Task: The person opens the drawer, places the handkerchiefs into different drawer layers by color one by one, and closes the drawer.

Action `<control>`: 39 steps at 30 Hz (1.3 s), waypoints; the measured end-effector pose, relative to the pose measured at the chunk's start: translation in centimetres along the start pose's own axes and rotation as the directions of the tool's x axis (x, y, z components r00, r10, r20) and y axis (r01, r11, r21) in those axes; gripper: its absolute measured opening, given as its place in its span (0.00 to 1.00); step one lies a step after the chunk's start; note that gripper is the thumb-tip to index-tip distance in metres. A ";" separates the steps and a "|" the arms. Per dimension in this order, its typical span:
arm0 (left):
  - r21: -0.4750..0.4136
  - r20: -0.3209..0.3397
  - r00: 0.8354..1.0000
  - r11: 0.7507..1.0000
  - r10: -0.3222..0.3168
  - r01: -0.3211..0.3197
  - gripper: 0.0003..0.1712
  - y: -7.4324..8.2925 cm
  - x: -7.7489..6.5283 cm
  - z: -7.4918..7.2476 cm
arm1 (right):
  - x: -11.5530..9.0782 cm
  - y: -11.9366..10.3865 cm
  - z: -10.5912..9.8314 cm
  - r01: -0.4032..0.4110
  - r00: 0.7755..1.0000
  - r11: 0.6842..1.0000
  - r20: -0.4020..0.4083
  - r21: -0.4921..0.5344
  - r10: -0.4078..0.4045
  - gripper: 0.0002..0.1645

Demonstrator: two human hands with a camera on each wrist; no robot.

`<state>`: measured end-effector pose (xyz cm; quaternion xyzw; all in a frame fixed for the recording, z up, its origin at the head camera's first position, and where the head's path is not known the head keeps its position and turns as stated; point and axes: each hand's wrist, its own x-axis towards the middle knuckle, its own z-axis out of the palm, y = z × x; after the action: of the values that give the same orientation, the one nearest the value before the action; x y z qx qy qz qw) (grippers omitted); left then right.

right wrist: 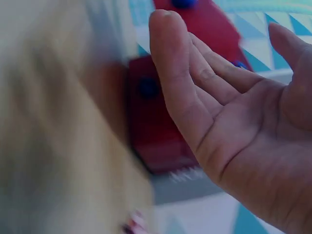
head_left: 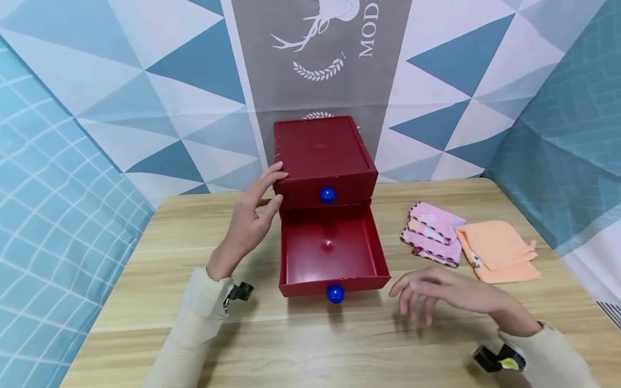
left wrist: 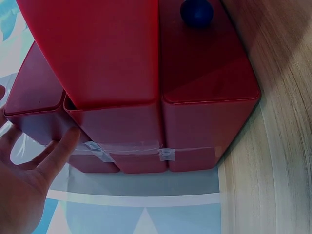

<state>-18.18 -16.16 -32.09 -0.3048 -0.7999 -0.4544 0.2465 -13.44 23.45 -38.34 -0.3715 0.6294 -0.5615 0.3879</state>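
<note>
A dark red drawer cabinet (head_left: 320, 145) stands at the back of the table, with a blue knob (head_left: 327, 195) on its top drawer. Below that, a drawer (head_left: 335, 258) is pulled out, and nothing is seen inside it. My left hand (head_left: 249, 215) rests its extended fingers against the cabinet's upper left edge. In the left wrist view, the thumb (left wrist: 66, 146) lies by the side wall, and a lower drawer (left wrist: 209, 58) is closed. My right hand (head_left: 451, 291) hovers over the table right of the open drawer, fingers relaxed and holding nothing.
A folded pink cloth (head_left: 434, 233) and a folded orange cloth (head_left: 499, 250) lie on the wooden table (head_left: 339, 350), right of the cabinet. Patterned fabric (head_left: 184, 81) hangs behind the cabinet and along both sides.
</note>
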 end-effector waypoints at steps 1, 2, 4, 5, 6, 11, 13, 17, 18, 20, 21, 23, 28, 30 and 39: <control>0.005 -0.004 1.000 1.000 0.004 -0.004 0.24 0.0 -0.1 -0.1 | -0.4 -0.6 -0.5 0.006 1.000 0.999 -0.018 -0.037 -0.006 0.23; 0.009 -0.007 1.000 1.000 0.008 -0.008 0.24 0.0 -0.1 -0.1 | -0.9 -1.1 -1.0 0.006 0.999 0.997 -0.044 -0.076 -0.009 0.23; 0.011 -0.011 1.000 1.000 0.019 -0.019 0.23 0.0 -0.1 -0.1 | -1.7 -2.0 -1.9 -0.022 0.995 0.988 -0.104 -0.150 0.006 0.21; 0.009 -0.011 1.000 1.000 0.022 -0.022 0.23 0.0 -0.1 -0.1 | -2.1 -2.5 -2.4 -0.047 0.990 0.981 -0.141 -0.190 0.020 0.20; 0.007 -0.010 1.000 1.000 0.023 -0.023 0.23 0.0 -0.1 -0.1 | -2.5 -2.9 -2.9 -0.073 0.983 0.970 -0.180 -0.231 0.031 0.20; -0.004 -0.009 1.000 1.000 0.016 -0.016 0.24 -0.1 -0.1 -0.1 | -4.1 -4.2 -5.6 -0.203 0.917 0.892 -0.398 -0.403 0.029 0.18; -0.001 -0.008 1.000 1.000 0.014 -0.014 0.24 -0.2 -0.1 -0.1 | -4.8 -4.0 -6.7 -0.238 0.883 0.861 -0.470 -0.449 0.000 0.18; 0.008 -0.008 1.000 1.000 0.014 -0.014 0.24 -0.1 -0.3 -0.1 | -5.8 -2.7 -8.4 -0.306 0.802 0.782 -0.589 -0.543 -0.095 0.17; 0.008 -0.008 1.000 1.000 0.016 -0.015 0.24 -0.1 -0.3 -0.1 | -6.0 -2.3 -8.8 -0.341 0.773 0.747 -0.623 -0.571 -0.123 0.18; 0.009 -0.009 1.000 1.000 0.019 -0.019 0.24 -0.1 -0.4 -0.1 | -6.5 -1.4 -9.6 -0.432 0.701 0.663 -0.690 -0.611 -0.179 0.18; 0.009 -0.010 1.000 1.000 0.022 -0.022 0.24 -0.1 -0.3 -0.1 | -6.7 -0.9 -10.0 -0.479 0.665 0.624 -0.720 -0.617 -0.201 0.19; 0.007 -0.010 1.000 1.000 0.028 -0.028 0.24 -0.1 -0.2 -0.1 | -7.1 -0.1 -10.9 -0.561 0.603 0.567 -0.767 -0.604 -0.220 0.21; 0.008 -0.019 0.999 0.999 0.039 -0.039 0.23 0.0 -0.1 -0.2 | -7.8 1.8 -12.7 -0.640 0.539 0.549 -0.823 -0.538 -0.179 0.30; 0.014 -0.020 0.999 0.999 0.044 -0.044 0.23 0.1 0.0 -0.2 | -8.3 2.5 -13.3 -0.658 0.527 0.552 -0.837 -0.512 -0.148 0.34; 0.010 -0.021 0.999 0.999 0.039 -0.039 0.24 0.0 0.1 -0.1 | -10.4 4.7 -14.7 -0.695 0.622 0.441 -0.783 -0.568 -0.029 0.32</control>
<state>-18.18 -16.21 -32.00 -0.3145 -0.7934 -0.4488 0.2651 -22.49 39.39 -41.33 -0.1207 0.9764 -0.1791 0.0025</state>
